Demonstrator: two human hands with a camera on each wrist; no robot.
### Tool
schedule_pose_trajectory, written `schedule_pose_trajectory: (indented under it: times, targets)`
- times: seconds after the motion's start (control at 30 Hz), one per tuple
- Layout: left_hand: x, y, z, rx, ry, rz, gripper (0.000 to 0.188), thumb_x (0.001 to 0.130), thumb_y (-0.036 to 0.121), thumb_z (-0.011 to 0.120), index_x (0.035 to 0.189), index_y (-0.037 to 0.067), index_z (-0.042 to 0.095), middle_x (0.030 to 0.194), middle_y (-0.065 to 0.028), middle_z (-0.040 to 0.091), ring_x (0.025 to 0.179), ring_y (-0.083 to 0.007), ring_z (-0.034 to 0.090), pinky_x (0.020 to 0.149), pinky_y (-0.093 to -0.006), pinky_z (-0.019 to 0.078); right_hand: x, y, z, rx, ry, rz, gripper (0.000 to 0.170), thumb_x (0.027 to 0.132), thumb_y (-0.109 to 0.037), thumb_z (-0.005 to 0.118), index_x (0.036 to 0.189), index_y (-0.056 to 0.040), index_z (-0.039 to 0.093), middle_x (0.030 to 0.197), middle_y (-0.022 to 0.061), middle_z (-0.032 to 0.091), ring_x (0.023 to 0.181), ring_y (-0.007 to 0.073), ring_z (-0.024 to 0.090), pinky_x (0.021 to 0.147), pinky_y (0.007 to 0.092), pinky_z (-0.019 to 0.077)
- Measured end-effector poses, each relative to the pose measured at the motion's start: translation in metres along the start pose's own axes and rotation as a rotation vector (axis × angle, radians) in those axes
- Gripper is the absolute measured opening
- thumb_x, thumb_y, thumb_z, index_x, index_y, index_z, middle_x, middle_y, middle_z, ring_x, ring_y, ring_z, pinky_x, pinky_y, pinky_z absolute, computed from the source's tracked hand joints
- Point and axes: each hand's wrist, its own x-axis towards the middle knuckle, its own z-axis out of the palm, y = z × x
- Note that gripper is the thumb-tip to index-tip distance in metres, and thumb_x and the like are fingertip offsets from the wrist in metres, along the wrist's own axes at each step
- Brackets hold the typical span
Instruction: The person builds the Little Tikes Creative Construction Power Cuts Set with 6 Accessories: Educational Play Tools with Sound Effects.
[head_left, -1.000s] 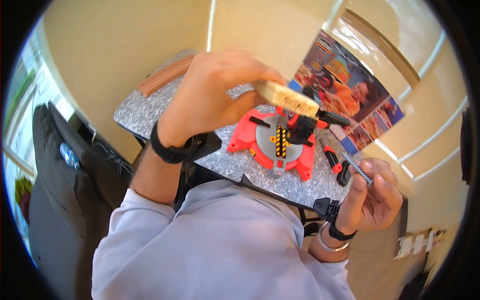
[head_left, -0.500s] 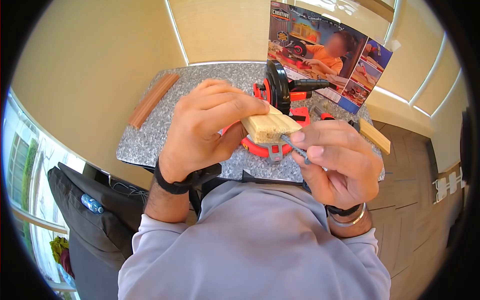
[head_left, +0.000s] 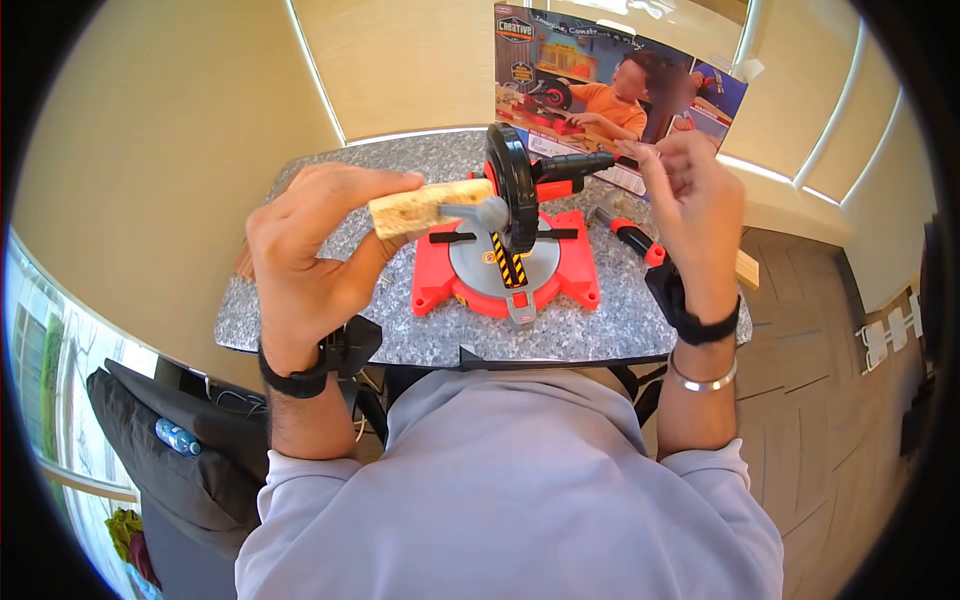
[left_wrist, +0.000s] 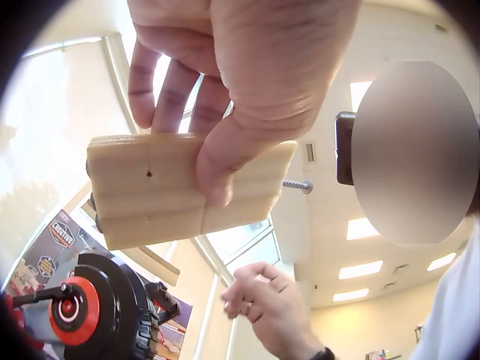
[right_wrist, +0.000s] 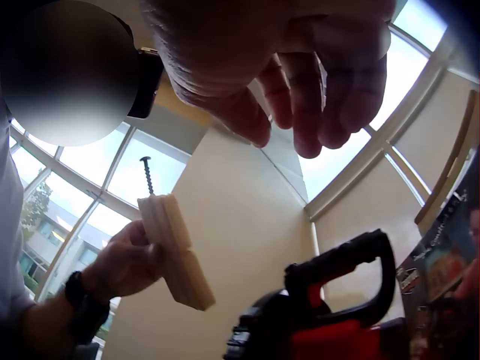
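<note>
In left hand [head_left: 312, 248], wood [head_left: 408, 208]; right [head_left: 697, 205] (open).

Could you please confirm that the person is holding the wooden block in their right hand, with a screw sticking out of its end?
Not quite: the left hand holds the wooden block, as the head view shows. The screw does stick out of its end.

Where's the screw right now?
In the left wrist view, the screw juts head-outward from the picture-right end of the wood block, which the left hand grips.
</note>
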Motion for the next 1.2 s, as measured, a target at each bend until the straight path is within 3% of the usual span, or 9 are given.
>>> schedule_pose_trajectory:
  times: [0.23, 0.47, 0.63, 0.7, 0.77, 0.87, 1.0, 1.13, 1.2]
  targets:
    - [-0.002, -0.003, -0.007, -0.035, 0.067, -0.091, 0.031, 0.072, -0.001, 0.088, 0.102, 0.005, 0.079, 0.091, -0.008, 0.078, 0.08, -0.0229, 0.07, 0.075, -0.0329, 0.053, -0.028, 0.076, 0.055, -0.653, -0.739, 0.31, 0.048, 0.082, -0.028, 0.083, 0.117, -0.0018, 0.066, 0.104, 0.0199, 0.077, 0.103, 0.0403, 0.074, 0.086, 0.0485, 0.0602]
    - [-0.004, -0.007, -0.009, -0.021, 0.087, -0.114, 0.032, 0.072, 0.001, 0.088, 0.103, 0.005, 0.079, 0.09, -0.0081, 0.077, 0.079, -0.0236, 0.069, 0.075, -0.0334, 0.0529, -0.033, 0.094, 0.071, -0.648, -0.703, 0.354, 0.029, 0.09, -0.015, 0.065, 0.117, -0.0042, 0.066, 0.109, 0.0202, 0.076, 0.105, 0.042, 0.072, 0.088, 0.0555, 0.0571]
    - [-0.003, 0.0, -0.018, 0.055, 0.089, -0.159, 0.031, 0.074, 0.004, 0.088, 0.103, 0.004, 0.077, 0.09, -0.0109, 0.076, 0.081, -0.0268, 0.07, 0.075, -0.0344, 0.0533, -0.008, 0.051, 0.009, -0.434, -0.18, 0.159, 0.034, 0.087, -0.012, 0.064, 0.12, -0.0027, 0.064, 0.102, 0.0253, 0.07, 0.095, 0.0407, 0.071, 0.082, 0.0513, 0.0552]
    - [-0.004, -0.001, -0.018, 0.047, 0.112, -0.17, 0.032, 0.074, 0.006, 0.088, 0.104, 0.004, 0.076, 0.09, -0.0127, 0.076, 0.082, -0.0302, 0.071, 0.075, -0.0353, 0.0538, 0.002, 0.023, -0.022, -0.032, -0.009, 0.174, 0.035, 0.093, -0.013, 0.064, 0.126, -0.0026, 0.062, 0.099, 0.0195, 0.069, 0.09, 0.0342, 0.071, 0.079, 0.0456, 0.0551]
    - [-0.004, -0.004, -0.016, 0.051, 0.124, -0.174, 0.032, 0.075, 0.007, 0.088, 0.104, 0.003, 0.076, 0.091, -0.0134, 0.076, 0.082, -0.0316, 0.071, 0.075, -0.0359, 0.054, -0.005, -0.009, -0.045, 0.613, 0.115, 0.241, 0.037, 0.106, -0.022, 0.056, 0.138, -0.0038, 0.054, 0.093, 0.0056, 0.063, 0.065, 0.0123, 0.056, 0.056, 0.0247, 0.0449]
    - [-0.005, -0.005, -0.012, 0.036, 0.132, -0.177, 0.033, 0.075, 0.008, 0.088, 0.105, 0.003, 0.075, 0.092, -0.0148, 0.076, 0.084, -0.0334, 0.072, 0.075, -0.037, 0.0545, -0.024, -0.042, -0.047, 0.979, 0.224, -0.017, 0.048, 0.107, -0.031, 0.06, 0.144, -0.0039, 0.047, 0.09, 0.0073, 0.063, 0.059, 0.0097, 0.049, 0.05, 0.0208, 0.0383]
    - [-0.006, -0.004, -0.013, 0.053, 0.102, -0.161, 0.031, 0.081, 0.012, 0.089, 0.106, -0.001, 0.074, 0.091, -0.0123, 0.077, 0.083, -0.0223, 0.074, 0.075, -0.0308, 0.0542, -0.042, -0.074, -0.036, 1.118, 0.166, -0.161, 0.06, 0.104, -0.039, 0.065, 0.146, -0.0015, 0.043, 0.093, 0.01, 0.062, 0.061, 0.0119, 0.053, 0.05, 0.0229, 0.0413]
    - [-0.007, -0.005, -0.008, 0.031, 0.09, -0.118, 0.034, 0.08, 0.014, 0.09, 0.105, -0.001, 0.074, 0.09, -0.0124, 0.076, 0.08, -0.0244, 0.072, 0.073, -0.0318, 0.0531, -0.054, -0.07, -0.019, 0.756, -0.06, -0.07, 0.074, 0.099, -0.044, 0.072, 0.146, 0.0047, 0.043, 0.102, 0.0103, 0.064, 0.07, 0.0122, 0.058, 0.063, 0.0272, 0.0483]
    - [-0.005, -0.003, -0.008, -0.007, 0.045, -0.11, 0.035, 0.079, 0.015, 0.09, 0.105, -0.001, 0.075, 0.09, -0.0132, 0.075, 0.078, -0.0267, 0.069, 0.071, -0.0329, 0.0512, -0.055, -0.082, -0.01, 0.791, 0.03, -0.073, 0.072, 0.102, -0.056, 0.062, 0.144, 0.0004, 0.045, 0.089, 0.0118, 0.064, 0.059, 0.0102, 0.054, 0.053, 0.0236, 0.0441]
